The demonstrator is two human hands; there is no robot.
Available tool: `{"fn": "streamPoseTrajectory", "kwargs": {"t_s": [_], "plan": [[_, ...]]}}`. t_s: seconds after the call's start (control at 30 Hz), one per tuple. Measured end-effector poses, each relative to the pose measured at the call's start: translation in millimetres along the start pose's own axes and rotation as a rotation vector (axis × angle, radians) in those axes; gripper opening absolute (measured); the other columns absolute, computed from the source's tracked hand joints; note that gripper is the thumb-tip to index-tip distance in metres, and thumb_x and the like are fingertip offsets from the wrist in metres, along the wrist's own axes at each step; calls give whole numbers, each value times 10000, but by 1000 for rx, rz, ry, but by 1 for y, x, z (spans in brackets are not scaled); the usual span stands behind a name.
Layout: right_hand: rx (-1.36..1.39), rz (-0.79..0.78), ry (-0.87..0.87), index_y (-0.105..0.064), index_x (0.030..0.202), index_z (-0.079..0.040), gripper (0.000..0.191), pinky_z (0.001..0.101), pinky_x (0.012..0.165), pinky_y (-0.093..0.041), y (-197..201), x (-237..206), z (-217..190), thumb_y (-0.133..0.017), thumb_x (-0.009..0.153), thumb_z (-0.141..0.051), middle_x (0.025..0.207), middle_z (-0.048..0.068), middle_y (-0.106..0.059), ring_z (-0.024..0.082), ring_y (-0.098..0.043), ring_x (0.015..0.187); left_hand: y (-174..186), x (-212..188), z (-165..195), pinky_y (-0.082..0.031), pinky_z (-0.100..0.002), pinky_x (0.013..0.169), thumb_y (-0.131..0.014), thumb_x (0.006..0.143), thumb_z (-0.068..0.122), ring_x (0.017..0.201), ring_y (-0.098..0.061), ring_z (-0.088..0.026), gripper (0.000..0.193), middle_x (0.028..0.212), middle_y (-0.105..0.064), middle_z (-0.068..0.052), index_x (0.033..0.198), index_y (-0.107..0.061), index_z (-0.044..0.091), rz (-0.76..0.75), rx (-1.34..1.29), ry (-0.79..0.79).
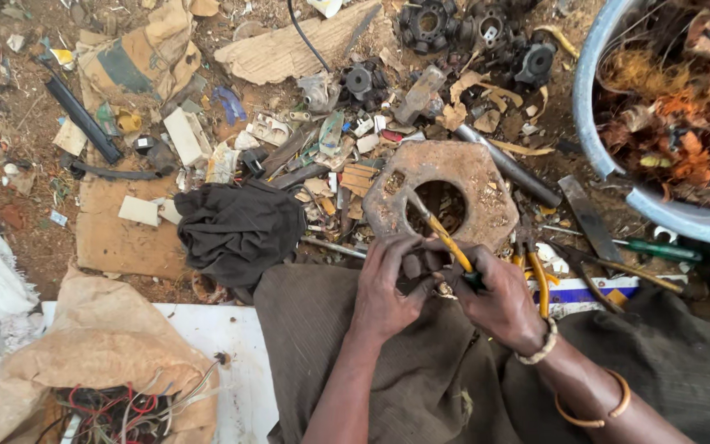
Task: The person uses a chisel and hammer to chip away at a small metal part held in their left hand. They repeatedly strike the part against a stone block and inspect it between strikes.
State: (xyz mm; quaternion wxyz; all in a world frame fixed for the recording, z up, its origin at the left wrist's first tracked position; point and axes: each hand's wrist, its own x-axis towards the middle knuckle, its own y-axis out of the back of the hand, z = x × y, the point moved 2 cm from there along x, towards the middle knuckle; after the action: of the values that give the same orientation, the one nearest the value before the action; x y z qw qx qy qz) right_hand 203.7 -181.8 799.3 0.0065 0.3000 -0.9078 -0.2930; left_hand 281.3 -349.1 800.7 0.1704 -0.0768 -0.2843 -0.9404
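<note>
Centre, low: a small dark part (415, 265) sat pinched in the left hand (388, 288), just above the lap. The right hand (495, 296) was clenched round a yellow-handled tool (444, 234), whose shaft ran toward 11 o'clock over the part; what its tip did there could not be told. How far the part had been worked was hidden by the fingers; it remained in one dark lump between the hands.

At 12 o'clock from the hands lay a rusty plate (437, 193) with a round hole, touching the fingertips' edge of view. At 3 o'clock, yellow-handled pliers (540, 284) and a green screwdriver (659, 249) lay on the ground, unused. At 9 o'clock, a dark cloth (240, 230) lay crumpled on cardboard (112, 238).

At 1 to 2 o'clock, a blue tub (610, 160) held a tangle of copper-coloured wire, suggesting stripped material already collected. At 12 o'clock, far, stood black motor housings (470, 33). At 8 o'clock, a brown bag (100, 353) held red and white wires, seemingly unprocessed stock.
</note>
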Motion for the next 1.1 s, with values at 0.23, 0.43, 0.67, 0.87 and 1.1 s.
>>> {"fn": "streamPoseTrajectory", "kwargs": {"t_s": [0.23,0.43,0.67,0.87,1.1], "plan": [[-130,74,-24,-702,1219,-54,430,342,641,-606,47,-15,-27,-797,841,-236,948,102,-773,196,-759,749,-9,-3,-8,-543,-437,1003,-840,723,60,1145,-651,-345,514,1181,-676,-137,1205,-667,32,3,-8,2],[-268,93,-13,-696,1261,-116,489,403,638,-586,96,-87,-30,-762,780,-172,995,145,-745,305,-743,748,-16,-4,-6,-524,-433,1004,-892,739,227,1118,-665,-312,559,1154,-727,-120,1228,-689,49,5,46,10],[-394,165,51,-705,1212,-203,475,369,680,-600,87,-151,8,-778,743,-215,1025,157,-707,308,-727,802,-14,-3,-5,-532,-439,1027,-891,776,385,1155,-653,-326,689,1198,-715,-137,1321,-655,35,-29,14,-6],[-252,3,-242,-756,1210,-192,459,365,623,-610,68,-161,26,-808,756,-154,888,105,-757,278,-751,653,-4,-3,-2,-545,-437,1063,-878,711,504,1216,-644,-333,822,1308,-646,-138,1371,-638,77,-59,-2,39],[-282,33,-245,-771,1202,-197,442,381,617,-623,64,-152,9,-822,763,-212,862,115,-771,307,-776,710,1,4,1,-444,-485,1187,-796,661,666,1378,-549,-375,1039,1468,-594,-137,1452,-575,30,-76,23,-40]]}}
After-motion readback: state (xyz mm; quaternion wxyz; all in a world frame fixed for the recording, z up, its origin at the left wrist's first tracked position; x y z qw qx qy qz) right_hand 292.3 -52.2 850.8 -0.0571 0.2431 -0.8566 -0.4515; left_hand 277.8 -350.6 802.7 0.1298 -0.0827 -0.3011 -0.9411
